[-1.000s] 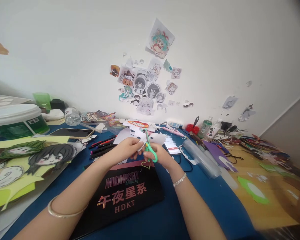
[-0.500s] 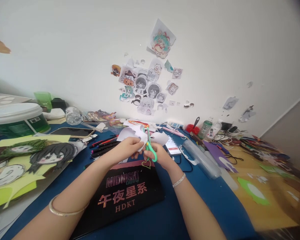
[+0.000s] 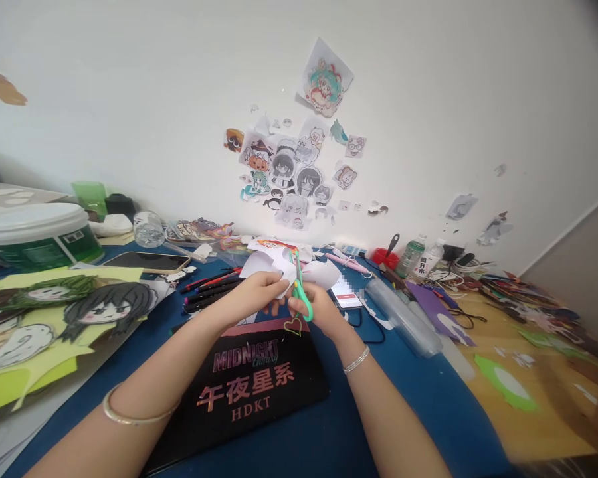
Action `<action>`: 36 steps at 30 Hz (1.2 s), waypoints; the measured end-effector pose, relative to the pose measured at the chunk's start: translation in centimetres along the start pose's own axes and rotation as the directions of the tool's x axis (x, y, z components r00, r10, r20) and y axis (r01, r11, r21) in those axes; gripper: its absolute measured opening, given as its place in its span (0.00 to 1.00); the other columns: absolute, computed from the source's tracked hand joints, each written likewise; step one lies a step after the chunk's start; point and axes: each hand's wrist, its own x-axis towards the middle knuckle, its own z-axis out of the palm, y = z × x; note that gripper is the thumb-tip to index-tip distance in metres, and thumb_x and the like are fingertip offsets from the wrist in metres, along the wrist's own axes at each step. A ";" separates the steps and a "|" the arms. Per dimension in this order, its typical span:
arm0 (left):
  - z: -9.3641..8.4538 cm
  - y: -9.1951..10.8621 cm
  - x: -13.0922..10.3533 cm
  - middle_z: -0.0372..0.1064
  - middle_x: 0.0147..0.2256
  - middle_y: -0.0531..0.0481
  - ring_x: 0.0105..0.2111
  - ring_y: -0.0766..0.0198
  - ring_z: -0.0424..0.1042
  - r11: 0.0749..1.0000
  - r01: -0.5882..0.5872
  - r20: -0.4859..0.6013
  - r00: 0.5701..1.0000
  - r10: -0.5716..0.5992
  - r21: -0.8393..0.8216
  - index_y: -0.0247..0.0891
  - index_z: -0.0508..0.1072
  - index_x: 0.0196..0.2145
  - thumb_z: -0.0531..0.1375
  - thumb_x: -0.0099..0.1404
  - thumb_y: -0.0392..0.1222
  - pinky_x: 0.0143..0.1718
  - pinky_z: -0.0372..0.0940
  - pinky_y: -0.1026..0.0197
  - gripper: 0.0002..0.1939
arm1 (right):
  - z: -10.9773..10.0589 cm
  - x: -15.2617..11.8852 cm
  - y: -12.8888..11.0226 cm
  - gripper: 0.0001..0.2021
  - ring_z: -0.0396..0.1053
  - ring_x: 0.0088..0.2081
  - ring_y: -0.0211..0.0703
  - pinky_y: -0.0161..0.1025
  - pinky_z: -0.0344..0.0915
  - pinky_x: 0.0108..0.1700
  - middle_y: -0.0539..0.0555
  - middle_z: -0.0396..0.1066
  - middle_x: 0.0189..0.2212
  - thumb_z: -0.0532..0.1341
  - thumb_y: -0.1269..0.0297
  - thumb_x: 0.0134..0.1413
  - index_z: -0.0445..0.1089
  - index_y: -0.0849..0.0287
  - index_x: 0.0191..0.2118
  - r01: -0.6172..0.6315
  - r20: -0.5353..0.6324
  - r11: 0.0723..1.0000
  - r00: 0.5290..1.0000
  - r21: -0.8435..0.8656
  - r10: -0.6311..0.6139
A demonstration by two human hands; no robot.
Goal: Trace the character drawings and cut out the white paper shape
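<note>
My left hand (image 3: 265,291) pinches a curled sheet of white paper (image 3: 265,264) between thumb and fingers. Closed around the handles of green scissors (image 3: 304,307) is my right hand (image 3: 319,305). The scissor blades point away from me and lie at the paper, which spreads to both sides of them. Both hands are above the top edge of a black folder (image 3: 249,392) with pink lettering and a small heart outline. Some fingertips are hidden behind the paper and scissors.
Several pens (image 3: 212,292) lie left of the hands. A phone (image 3: 147,261), a white-and-green tub (image 3: 40,236) and cut-out drawings (image 3: 107,305) are at the left. To the right are a lit phone (image 3: 346,297), a clear plastic roll (image 3: 403,318) and bottles (image 3: 411,255). Drawings (image 3: 306,179) cover the wall.
The view has shifted slightly, moving the scene a little to the right. The scissor blades look slightly closer together; both hands keep their holds.
</note>
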 end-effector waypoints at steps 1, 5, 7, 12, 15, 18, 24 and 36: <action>0.0 -0.1 0.1 0.62 0.17 0.54 0.20 0.67 0.62 1.000 -0.002 -0.004 1.000 0.002 -0.008 0.36 0.64 0.22 0.50 0.58 0.56 0.22 0.58 0.65 0.20 | 0.0 0.0 0.1 0.15 0.59 0.24 0.34 0.32 0.57 0.26 0.48 0.62 0.21 0.63 0.53 0.45 0.64 0.62 0.30 0.006 0.000 1.000 1.000 0.000 -0.006; 0.3 -0.5 0.6 0.61 0.17 0.55 0.18 0.67 0.63 1.000 -0.015 -0.057 0.998 0.014 -0.011 0.36 0.64 0.23 0.49 0.59 0.57 0.21 0.58 0.65 0.20 | 0.0 0.0 0.1 0.16 0.60 0.24 0.34 0.32 0.57 0.25 0.48 0.63 0.22 0.64 0.54 0.44 0.65 0.63 0.31 0.006 -0.002 1.000 1.000 -0.008 -0.006; 0.5 -0.7 0.8 0.61 0.17 0.55 0.18 0.67 0.63 0.999 -0.048 -0.122 0.991 0.049 0.014 0.37 0.63 0.22 0.49 0.59 0.56 0.21 0.59 0.64 0.20 | 0.1 0.0 -0.1 0.16 0.60 0.24 0.34 0.32 0.57 0.25 0.49 0.63 0.23 0.64 0.54 0.43 0.66 0.62 0.31 -0.003 0.002 1.000 1.000 -0.009 0.003; 0.8 -0.1 0.7 0.61 0.17 0.55 0.19 0.68 0.62 0.994 -0.095 -0.229 0.967 0.107 0.062 0.38 0.61 0.19 0.49 0.58 0.52 0.23 0.58 0.65 0.17 | 0.4 0.0 -0.4 0.17 0.58 0.24 0.33 0.32 0.57 0.26 0.49 0.63 0.25 0.65 0.54 0.41 0.66 0.62 0.32 -0.027 0.001 1.000 1.000 -0.003 0.027; 0.8 0.1 0.5 0.60 0.17 0.56 0.18 0.68 0.61 0.991 -0.110 -0.228 0.966 0.123 0.070 0.38 0.61 0.19 0.49 0.59 0.51 0.22 0.57 0.65 0.17 | 0.5 0.0 -0.5 0.17 0.59 0.24 0.33 0.32 0.57 0.25 0.49 0.63 0.24 0.66 0.54 0.40 0.66 0.62 0.31 -0.021 0.010 0.999 1.000 0.027 0.021; 0.7 -0.1 0.6 0.60 0.16 0.56 0.18 0.68 0.62 0.989 -0.116 -0.218 0.967 0.132 0.088 0.38 0.61 0.19 0.49 0.59 0.51 0.23 0.57 0.65 0.17 | 0.6 0.0 -0.6 0.17 0.58 0.23 0.33 0.32 0.56 0.25 0.48 0.63 0.23 0.66 0.54 0.39 0.65 0.62 0.31 -0.025 -0.015 0.999 1.000 0.046 0.026; 0.4 -0.6 0.7 0.61 0.17 0.56 0.19 0.68 0.62 0.984 -0.142 -0.189 0.969 0.160 0.107 0.38 0.62 0.20 0.49 0.60 0.52 0.24 0.57 0.65 0.18 | 0.4 0.1 -0.2 0.16 0.58 0.24 0.33 0.32 0.56 0.25 0.48 0.62 0.24 0.66 0.55 0.41 0.65 0.62 0.31 0.003 0.001 0.999 1.000 0.036 -0.003; -1.0 0.0 -0.2 0.61 0.17 0.56 0.18 0.69 0.61 0.975 -0.123 -0.096 0.985 0.142 0.184 0.39 0.61 0.18 0.50 0.60 0.52 0.24 0.56 0.65 0.18 | 0.0 -0.1 -0.3 0.17 0.55 0.22 0.32 0.31 0.55 0.23 0.46 0.59 0.20 0.66 0.53 0.39 0.66 0.62 0.29 -0.087 -0.014 0.988 0.996 -0.129 0.086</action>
